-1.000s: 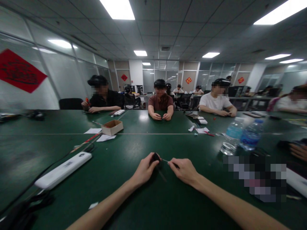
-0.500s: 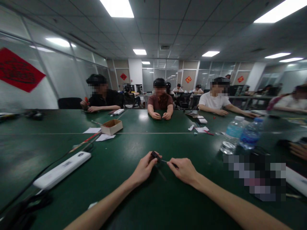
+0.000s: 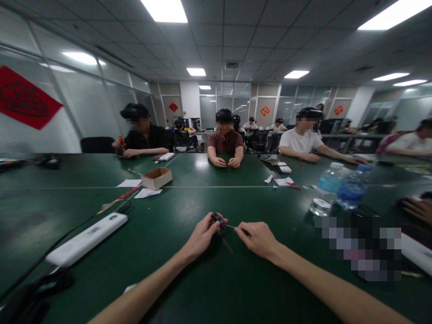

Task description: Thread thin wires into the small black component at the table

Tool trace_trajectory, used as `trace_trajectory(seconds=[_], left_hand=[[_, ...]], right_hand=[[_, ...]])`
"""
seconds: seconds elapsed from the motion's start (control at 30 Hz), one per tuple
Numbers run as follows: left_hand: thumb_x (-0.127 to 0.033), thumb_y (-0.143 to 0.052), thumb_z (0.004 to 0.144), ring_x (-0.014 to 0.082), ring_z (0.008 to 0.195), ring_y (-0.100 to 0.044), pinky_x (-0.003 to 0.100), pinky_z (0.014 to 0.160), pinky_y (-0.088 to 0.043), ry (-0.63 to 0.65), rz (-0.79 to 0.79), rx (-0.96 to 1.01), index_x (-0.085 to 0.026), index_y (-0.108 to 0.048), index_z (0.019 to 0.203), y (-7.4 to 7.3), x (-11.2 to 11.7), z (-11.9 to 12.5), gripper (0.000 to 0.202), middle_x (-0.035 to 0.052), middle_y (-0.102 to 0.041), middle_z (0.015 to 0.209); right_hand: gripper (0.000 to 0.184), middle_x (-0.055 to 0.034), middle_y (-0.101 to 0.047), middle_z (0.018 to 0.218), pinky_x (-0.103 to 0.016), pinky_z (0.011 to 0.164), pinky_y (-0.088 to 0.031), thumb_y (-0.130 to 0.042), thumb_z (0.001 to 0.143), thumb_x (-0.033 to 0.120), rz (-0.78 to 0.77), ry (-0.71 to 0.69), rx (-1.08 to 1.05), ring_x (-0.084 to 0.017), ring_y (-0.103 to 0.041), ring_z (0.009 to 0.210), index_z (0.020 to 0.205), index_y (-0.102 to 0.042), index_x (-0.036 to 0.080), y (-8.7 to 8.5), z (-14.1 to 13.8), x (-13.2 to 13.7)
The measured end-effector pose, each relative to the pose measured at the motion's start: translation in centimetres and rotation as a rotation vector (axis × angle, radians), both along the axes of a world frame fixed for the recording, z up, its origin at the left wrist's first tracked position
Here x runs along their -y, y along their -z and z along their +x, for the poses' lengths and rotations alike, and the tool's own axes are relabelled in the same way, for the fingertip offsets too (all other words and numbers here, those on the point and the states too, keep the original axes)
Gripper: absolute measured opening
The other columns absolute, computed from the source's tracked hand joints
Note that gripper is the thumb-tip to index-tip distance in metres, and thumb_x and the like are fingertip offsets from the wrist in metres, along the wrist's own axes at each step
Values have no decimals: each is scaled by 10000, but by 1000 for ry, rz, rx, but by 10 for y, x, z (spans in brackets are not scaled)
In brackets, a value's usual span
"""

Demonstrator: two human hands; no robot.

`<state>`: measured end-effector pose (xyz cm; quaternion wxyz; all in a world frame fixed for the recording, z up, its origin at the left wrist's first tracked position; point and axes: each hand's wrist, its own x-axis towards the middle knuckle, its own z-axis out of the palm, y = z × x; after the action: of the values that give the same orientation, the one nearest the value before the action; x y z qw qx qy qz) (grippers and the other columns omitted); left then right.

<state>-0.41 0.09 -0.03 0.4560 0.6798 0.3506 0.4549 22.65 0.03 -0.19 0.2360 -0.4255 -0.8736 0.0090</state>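
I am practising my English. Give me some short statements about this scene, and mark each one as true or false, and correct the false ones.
1. The left hand holds a small black object. True.
2. The right hand lies flat on the table and holds nothing. False: it pinches a thin metal wire.
3. An open cardboard box stands on the green table. True.
4. Three bottles stand right of the hands. False: there are two plastic water bottles.
5. A white power strip lies left of the hands. True.
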Motion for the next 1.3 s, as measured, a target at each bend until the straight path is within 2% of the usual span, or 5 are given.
trace_trajectory(seconds=[0.5, 0.9, 1.3], left_hand=[[-282, -446, 938, 201, 1033, -580, 330, 919, -438, 19, 66, -31, -185, -502, 1124, 3, 0, 2, 217, 86, -620, 1120], [-269, -456, 936, 172, 938, -590, 277, 855, -436, -69, 235, -236, -202, -563, 1056, -13, 11, 2, 174, 31, -634, 1014], [-307, -505, 920, 196, 972, -603, 298, 878, -459, -48, 193, -169, -186, -568, 1037, -8, 9, 1, 180, 56, -648, 1021]], right_hand=[[364, -8, -621, 691, -232, 586, -325, -352, 993, 393, 36, 28, 47, -129, -560, 602, 808, -598, 200, 3, -1, -1], [347, 1, -617, 686, -240, 568, -323, -349, 998, 381, 29, 5, 48, -124, -545, 573, 828, -600, 211, 2, -1, -1], [319, -4, -636, 728, -232, 592, -362, -370, 994, 375, -19, -55, -13, -124, -567, 605, 872, -613, 208, 1, 2, -1]])
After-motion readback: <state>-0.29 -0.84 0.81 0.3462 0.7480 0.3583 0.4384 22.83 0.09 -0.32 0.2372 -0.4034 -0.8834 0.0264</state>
